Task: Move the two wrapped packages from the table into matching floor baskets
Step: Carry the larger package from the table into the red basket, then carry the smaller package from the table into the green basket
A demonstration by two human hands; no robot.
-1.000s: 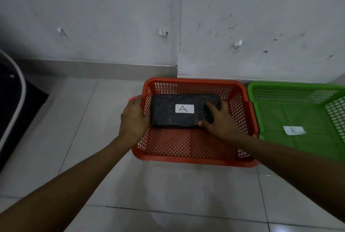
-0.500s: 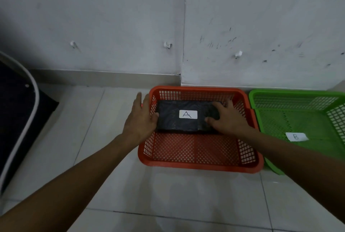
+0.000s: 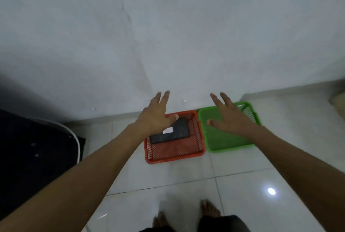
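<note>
A black wrapped package with a white label lies inside the red basket on the floor, toward its far side. The green basket stands right beside it; my right hand covers much of its inside. My left hand hovers high above the red basket's far left corner, fingers spread, holding nothing. My right hand hovers above the green basket, fingers spread and empty too. The second package is not in view.
Both baskets sit against a white wall on pale glossy floor tiles. A dark piece of furniture with a white rim fills the left side. My bare feet stand on the tiles just in front of the baskets.
Both hands let go of the package and rose away from the red basket. The view pulled back and upward, so the baskets look smaller and my feet appear.
</note>
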